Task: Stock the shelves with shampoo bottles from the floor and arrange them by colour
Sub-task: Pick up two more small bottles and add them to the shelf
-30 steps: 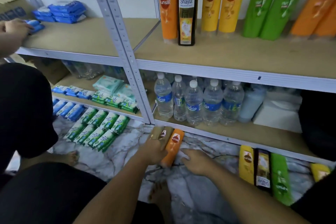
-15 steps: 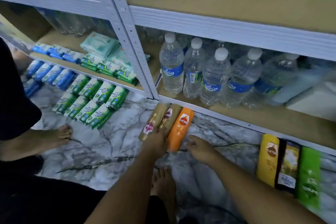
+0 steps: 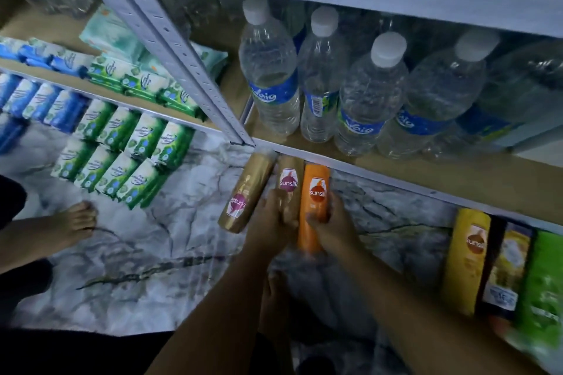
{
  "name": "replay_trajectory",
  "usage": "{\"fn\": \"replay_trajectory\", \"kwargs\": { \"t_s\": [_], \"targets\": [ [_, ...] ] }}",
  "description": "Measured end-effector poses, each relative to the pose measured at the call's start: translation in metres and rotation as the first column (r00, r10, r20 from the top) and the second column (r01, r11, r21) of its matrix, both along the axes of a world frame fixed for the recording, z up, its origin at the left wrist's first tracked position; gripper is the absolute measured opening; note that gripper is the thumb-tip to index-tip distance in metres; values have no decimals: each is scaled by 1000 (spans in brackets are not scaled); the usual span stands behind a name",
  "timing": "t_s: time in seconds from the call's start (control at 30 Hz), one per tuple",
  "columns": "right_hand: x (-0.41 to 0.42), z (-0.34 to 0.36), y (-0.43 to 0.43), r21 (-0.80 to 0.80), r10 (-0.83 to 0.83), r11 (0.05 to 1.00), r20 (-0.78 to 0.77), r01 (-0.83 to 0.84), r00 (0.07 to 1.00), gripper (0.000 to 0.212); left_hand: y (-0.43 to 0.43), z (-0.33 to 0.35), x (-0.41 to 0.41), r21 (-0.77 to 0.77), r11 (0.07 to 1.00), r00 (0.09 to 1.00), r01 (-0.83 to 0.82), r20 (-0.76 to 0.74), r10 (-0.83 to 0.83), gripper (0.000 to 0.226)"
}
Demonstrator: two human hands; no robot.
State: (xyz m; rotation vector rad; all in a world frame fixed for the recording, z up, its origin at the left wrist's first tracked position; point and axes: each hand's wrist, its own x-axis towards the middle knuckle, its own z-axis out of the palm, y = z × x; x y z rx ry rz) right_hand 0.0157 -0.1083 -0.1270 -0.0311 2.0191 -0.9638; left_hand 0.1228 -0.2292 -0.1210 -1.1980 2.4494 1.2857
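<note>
Three shampoo bottles lie side by side on the marble floor below the shelf post. The left gold bottle (image 3: 247, 192) is free and tilted. My left hand (image 3: 272, 224) wraps the lower part of the middle gold bottle (image 3: 289, 178). My right hand (image 3: 330, 227) closes on the orange bottle (image 3: 315, 189). Further right on the floor lie a yellow bottle (image 3: 467, 259), a dark bottle with a yellow label (image 3: 504, 274) and a green bottle (image 3: 543, 286), blurred at the frame edge.
Water bottles (image 3: 271, 70) stand in a row on the low shelf (image 3: 426, 173). The grey shelf post (image 3: 170, 49) meets the floor just above the gold bottles. Green and blue packets (image 3: 122, 155) cover the floor at left. Another person's bare foot (image 3: 73, 222) rests nearby.
The camera has tilted down and closer; the upper shelf has left the view. My right hand has moved from the floor onto the orange bottle. My left hand stays on the gold bottle.
</note>
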Motion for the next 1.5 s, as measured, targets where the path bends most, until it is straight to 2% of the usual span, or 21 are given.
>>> {"fn": "replay_trajectory", "kwargs": {
  "t_s": [0.07,0.23,0.3,0.4,0.57,0.7,0.77,0.87,0.97,1.1,1.3,1.5],
  "targets": [
    [-1,-3,4,52,33,998,-12,-32,999,75,0,1,-6,68,997,999,-35,4,35,73],
    [-1,-12,29,136,57,989,7,-58,998,71,7,1,-13,202,978,987,50,138,-79,96],
    [2,-14,41,148,33,988,29,-37,999,67,19,0,-13,232,972,983,21,174,-63,87],
    [4,-14,57,151,-6,989,36,0,999,68,37,-2,-13,217,976,982,-19,186,-23,61],
    [-4,9,76,121,60,990,106,-73,993,60,57,6,-9,216,976,982,23,180,-63,58],
    [-16,40,87,95,63,993,88,-71,994,73,61,42,-18,192,980,992,48,106,-69,59],
    [-23,61,86,64,39,997,71,-44,997,73,57,66,-30,179,981,995,74,54,-85,43],
    [-35,100,89,-67,2,998,-16,-3,1000,60,51,109,-46,124,986,994,108,-48,-103,43],
    [-43,149,92,-204,-32,979,-98,12,995,60,49,158,-58,137,981,985,139,-124,-122,54],
    [-45,213,102,-400,-152,915,-199,62,968,57,48,226,-66,119,976,959,184,-240,-152,59],
    [-47,303,116,-616,-288,787,-356,8,889,47,55,331,-77,89,970,865,227,-476,-159,55],
    [-59,391,125,-651,-347,748,-546,-126,762,48,58,420,-85,-60,968,709,243,-670,-219,64]
  ]
}}
